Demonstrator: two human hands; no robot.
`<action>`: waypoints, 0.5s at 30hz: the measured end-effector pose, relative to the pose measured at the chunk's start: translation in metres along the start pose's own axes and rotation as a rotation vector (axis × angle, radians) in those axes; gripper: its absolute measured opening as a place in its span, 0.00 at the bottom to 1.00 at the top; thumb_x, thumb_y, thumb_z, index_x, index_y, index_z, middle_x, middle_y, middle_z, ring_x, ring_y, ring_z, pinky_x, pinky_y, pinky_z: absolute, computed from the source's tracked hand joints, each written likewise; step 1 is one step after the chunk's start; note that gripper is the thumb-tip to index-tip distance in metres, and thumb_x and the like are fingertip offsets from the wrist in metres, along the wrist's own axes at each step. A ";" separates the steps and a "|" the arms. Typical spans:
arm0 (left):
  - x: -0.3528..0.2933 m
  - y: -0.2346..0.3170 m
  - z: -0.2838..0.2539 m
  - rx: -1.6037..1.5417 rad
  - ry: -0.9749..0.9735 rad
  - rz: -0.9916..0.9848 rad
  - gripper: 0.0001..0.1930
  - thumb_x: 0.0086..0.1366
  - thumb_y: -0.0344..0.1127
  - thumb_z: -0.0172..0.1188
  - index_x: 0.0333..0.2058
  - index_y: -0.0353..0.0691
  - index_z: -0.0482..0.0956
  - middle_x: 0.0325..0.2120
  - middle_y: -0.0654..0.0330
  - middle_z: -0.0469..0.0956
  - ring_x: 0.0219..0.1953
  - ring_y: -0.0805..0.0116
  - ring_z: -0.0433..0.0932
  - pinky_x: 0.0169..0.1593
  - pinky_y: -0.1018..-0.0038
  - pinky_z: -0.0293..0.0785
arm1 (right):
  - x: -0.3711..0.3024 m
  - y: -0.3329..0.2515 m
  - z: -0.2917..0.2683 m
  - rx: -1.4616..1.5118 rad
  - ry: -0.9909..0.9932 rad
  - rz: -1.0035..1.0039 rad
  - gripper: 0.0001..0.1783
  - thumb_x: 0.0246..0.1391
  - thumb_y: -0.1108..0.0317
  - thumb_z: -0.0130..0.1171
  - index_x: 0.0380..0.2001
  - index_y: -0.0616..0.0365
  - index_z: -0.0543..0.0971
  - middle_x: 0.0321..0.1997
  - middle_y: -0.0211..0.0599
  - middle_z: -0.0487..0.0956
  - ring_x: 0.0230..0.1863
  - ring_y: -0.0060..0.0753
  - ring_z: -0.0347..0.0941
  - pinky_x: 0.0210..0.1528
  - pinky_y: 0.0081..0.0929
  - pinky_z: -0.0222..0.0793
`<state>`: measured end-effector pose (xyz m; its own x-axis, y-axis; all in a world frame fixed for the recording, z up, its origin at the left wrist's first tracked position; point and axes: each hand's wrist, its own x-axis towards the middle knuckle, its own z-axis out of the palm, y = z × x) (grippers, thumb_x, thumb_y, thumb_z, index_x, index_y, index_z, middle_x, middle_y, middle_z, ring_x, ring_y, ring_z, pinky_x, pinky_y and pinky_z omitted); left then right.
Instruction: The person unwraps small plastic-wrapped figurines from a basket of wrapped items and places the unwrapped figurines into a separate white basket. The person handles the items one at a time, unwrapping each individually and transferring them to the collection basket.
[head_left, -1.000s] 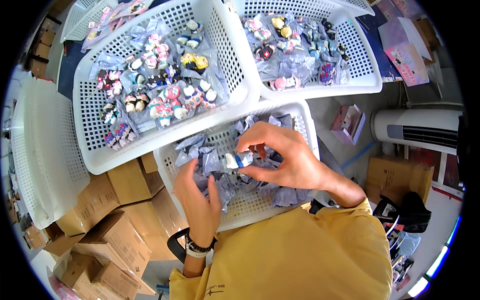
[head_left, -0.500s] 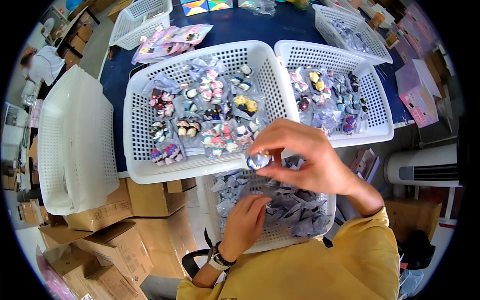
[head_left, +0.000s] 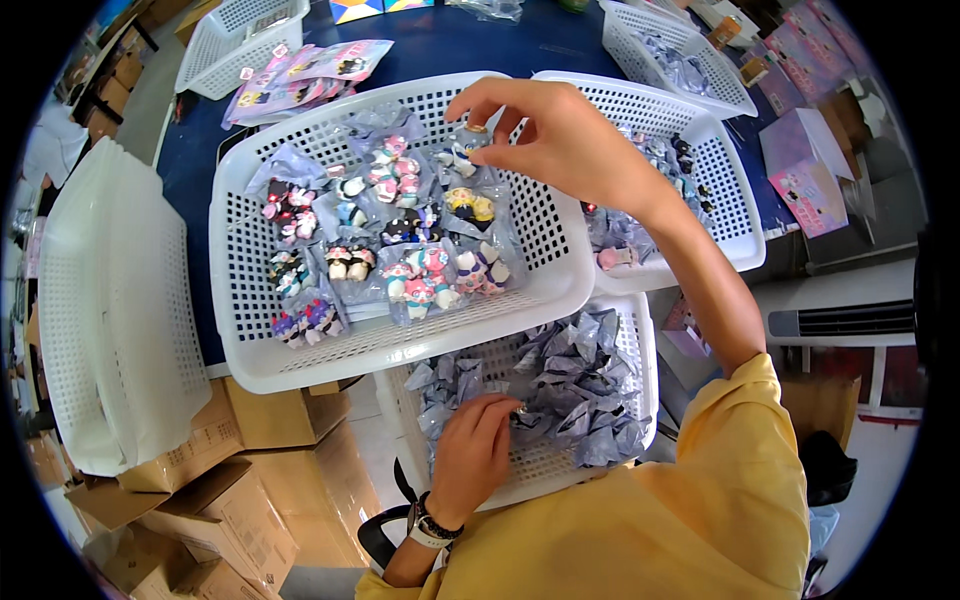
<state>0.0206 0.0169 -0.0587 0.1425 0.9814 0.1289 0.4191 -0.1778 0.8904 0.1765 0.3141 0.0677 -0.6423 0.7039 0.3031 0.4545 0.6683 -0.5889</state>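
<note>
My right hand (head_left: 560, 135) reaches over the large white basket (head_left: 400, 355), thumb and forefinger closed around a small blue-and-white figurine (head_left: 471, 140) at its far right part. Beneath it lie clear bags of small figurines, including yellow-haired ones (head_left: 470, 207) and pink-and-white ones (head_left: 420, 280), grouped by look. Lower down, my left hand (head_left: 474, 450) rests in the near white basket (head_left: 648, 375), among crumpled grey plastic packets (head_left: 585, 375). Its fingers are curled together; a small dark bit shows at the tips, too little to name.
Another white basket (head_left: 745, 215) of bagged figurines stands to the right. Stacked white baskets (head_left: 120, 320) rise at the left, above brown cartons (head_left: 290, 470). Colourful flat packages (head_left: 310, 75) lie on the blue table (head_left: 470, 45), with more baskets at its far corners.
My right hand has moved up and away from the near basket to the far part of the large basket, carrying the figurine. My left hand has stayed in the near basket.
</note>
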 end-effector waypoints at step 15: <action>0.001 -0.002 -0.006 -0.032 -0.003 -0.039 0.12 0.68 0.20 0.63 0.50 0.37 0.84 0.47 0.51 0.85 0.48 0.45 0.84 0.51 0.57 0.81 | 0.005 0.026 -0.003 -0.159 -0.069 0.029 0.17 0.56 0.74 0.76 0.49 0.57 0.87 0.46 0.36 0.89 0.40 0.34 0.85 0.44 0.33 0.82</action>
<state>0.0149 0.0190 -0.0581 0.1290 0.9873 0.0922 0.3952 -0.1365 0.9084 0.1874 0.3357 0.0556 -0.6662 0.7088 0.2320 0.5616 0.6814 -0.4693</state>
